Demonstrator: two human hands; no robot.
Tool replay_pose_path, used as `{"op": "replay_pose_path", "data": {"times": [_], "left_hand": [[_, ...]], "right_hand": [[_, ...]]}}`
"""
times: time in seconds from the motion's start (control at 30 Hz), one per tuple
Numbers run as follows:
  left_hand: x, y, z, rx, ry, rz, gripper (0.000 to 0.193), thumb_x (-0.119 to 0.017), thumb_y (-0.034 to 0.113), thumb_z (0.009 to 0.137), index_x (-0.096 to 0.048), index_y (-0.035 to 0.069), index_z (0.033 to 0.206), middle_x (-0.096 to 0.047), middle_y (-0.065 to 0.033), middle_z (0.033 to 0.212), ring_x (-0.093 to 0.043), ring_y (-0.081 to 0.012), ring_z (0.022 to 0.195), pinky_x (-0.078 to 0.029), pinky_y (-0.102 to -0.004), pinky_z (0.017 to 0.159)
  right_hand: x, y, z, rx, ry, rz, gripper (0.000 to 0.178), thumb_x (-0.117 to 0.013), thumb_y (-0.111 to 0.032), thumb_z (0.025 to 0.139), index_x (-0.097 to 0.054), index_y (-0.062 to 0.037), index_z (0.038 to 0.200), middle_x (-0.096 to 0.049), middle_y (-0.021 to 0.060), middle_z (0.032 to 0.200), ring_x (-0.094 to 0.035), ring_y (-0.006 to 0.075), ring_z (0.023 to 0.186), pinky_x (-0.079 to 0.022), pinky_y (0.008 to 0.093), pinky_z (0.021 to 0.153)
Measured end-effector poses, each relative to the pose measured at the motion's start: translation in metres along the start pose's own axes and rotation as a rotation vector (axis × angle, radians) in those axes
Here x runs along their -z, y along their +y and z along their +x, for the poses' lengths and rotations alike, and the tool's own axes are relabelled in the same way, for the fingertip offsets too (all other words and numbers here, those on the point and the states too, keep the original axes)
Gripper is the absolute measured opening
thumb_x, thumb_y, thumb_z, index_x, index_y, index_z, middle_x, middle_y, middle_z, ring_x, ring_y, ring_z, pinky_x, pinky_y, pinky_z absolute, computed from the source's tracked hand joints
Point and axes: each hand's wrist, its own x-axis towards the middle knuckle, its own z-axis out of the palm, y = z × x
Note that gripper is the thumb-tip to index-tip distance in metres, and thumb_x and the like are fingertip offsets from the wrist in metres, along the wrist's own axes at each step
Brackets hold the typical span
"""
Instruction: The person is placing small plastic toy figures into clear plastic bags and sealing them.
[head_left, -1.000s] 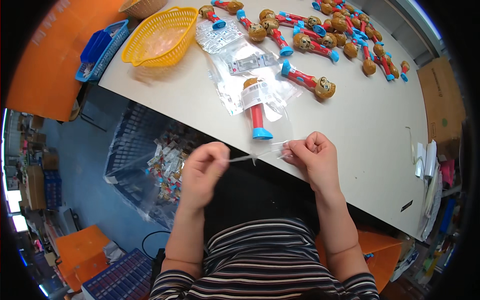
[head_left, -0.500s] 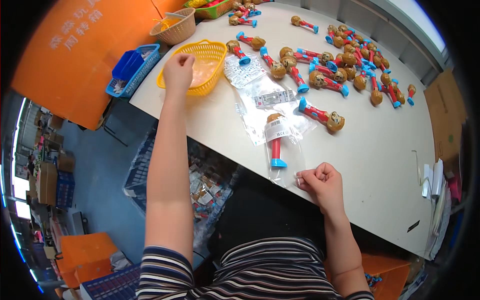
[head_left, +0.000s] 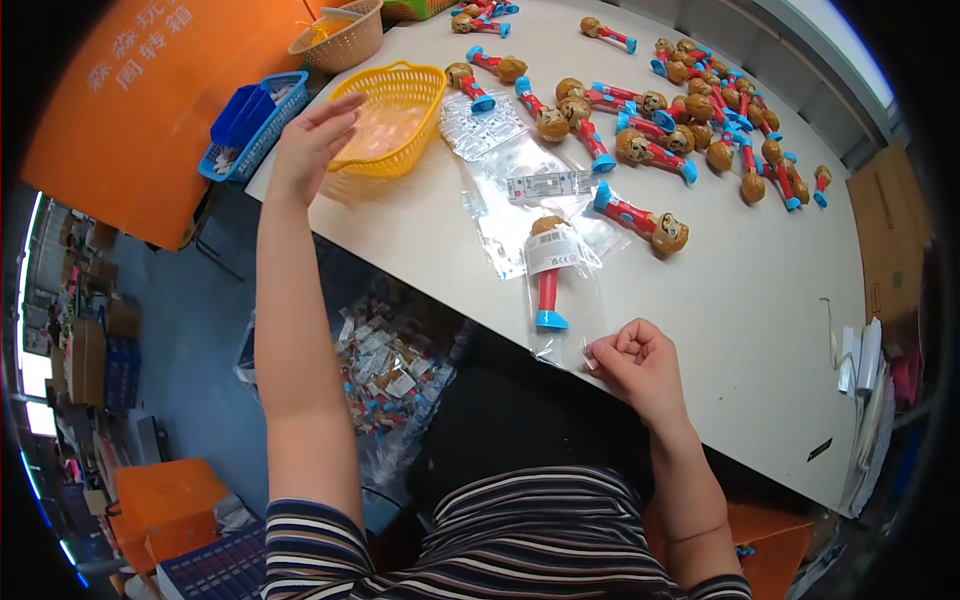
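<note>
My left hand (head_left: 312, 140) is stretched out to the left, fingers apart, beside the near rim of a yellow plastic basket (head_left: 392, 115); nothing shows in it. My right hand (head_left: 634, 362) rests near the table's front edge, fingers curled on the open end of a clear plastic bag (head_left: 556, 300). Inside that bag lies a red stick toy with a brown round head and a blue foot (head_left: 546, 268). Several flat clear bags (head_left: 520, 190) lie just beyond it.
Many more red-and-blue stick toys (head_left: 690, 120) are spread over the far part of the white table (head_left: 740, 300). A small wicker basket (head_left: 340, 35) and a blue tray (head_left: 252, 125) stand at the left. A bin of wrapped packets (head_left: 385, 365) sits below the table edge.
My left hand left the bag at the front edge, reached to the yellow basket, and has now drawn back to its near rim. The right hand stayed on the bagged toy.
</note>
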Motion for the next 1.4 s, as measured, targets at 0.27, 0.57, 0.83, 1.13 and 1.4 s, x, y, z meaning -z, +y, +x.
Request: {"op": "replay_pose_path", "data": {"times": [0.27,0.57,0.83,1.13,1.4], "left_hand": [[-0.073,-0.01,-0.095,-0.895,-0.045,0.968,0.036,-0.072,0.009,0.078,-0.063,0.004,0.113,-0.064,-0.0174,0.112,-0.059,-0.0371,0.11,-0.047,-0.0445,0.096],[-0.143,-0.092,-0.24,-0.717,-0.227,0.644,0.067,-0.081,0.015,0.065,-0.056,0.011,0.127,-0.048,-0.0193,0.136,-0.051,-0.0391,0.124,-0.041,-0.0511,0.105],[-0.155,-0.109,-0.252,-0.848,-0.1,0.467,0.041,-0.074,0.0,0.069,-0.066,0.006,0.109,-0.06,-0.0157,0.122,-0.063,-0.0337,0.107,-0.051,-0.0454,0.092],[-0.163,-0.084,-0.31,0.108,0.083,-0.288,0.04,-0.053,-0.003,0.088,-0.045,-0.003,0.128,-0.056,-0.0172,0.118,-0.06,-0.0229,0.106,-0.054,-0.0362,0.092],[-0.15,-0.093,-0.293,0.676,-0.338,-0.738,0.013,-0.059,0.012,0.099,-0.057,0.002,0.107,-0.066,-0.0116,0.097,-0.069,-0.0217,0.09,-0.058,-0.0329,0.084]], "right_hand": [[0.004,0.002,-0.002,-0.024,-0.012,0.03,0.021,-0.066,0.003,0.089,-0.048,-0.0043,0.083,-0.068,0.0146,0.086,-0.068,0.0153,0.075,-0.058,0.0267,0.069],[0.001,-0.013,-0.005,-0.195,-0.041,0.19,0.013,-0.063,0.001,0.092,-0.051,-0.0034,0.089,-0.069,0.0138,0.09,-0.072,0.0174,0.077,-0.062,0.0265,0.067],[0.01,-0.004,-0.014,-0.205,-0.099,0.238,0.009,-0.061,-0.001,0.094,-0.053,-0.0034,0.094,-0.069,0.0129,0.091,-0.072,0.0166,0.077,-0.063,0.0272,0.069],[0.021,-0.009,-0.033,-0.116,-0.093,-0.088,0.009,-0.061,-0.001,0.094,-0.053,-0.0022,0.097,-0.069,0.0114,0.092,-0.071,0.0154,0.079,-0.06,0.0249,0.072],[0.024,-0.002,-0.038,-0.083,-0.107,-0.146,0.009,-0.061,0.0,0.094,-0.053,-0.0016,0.097,-0.068,0.0095,0.091,-0.07,0.0142,0.079,-0.059,0.0243,0.072]]}}
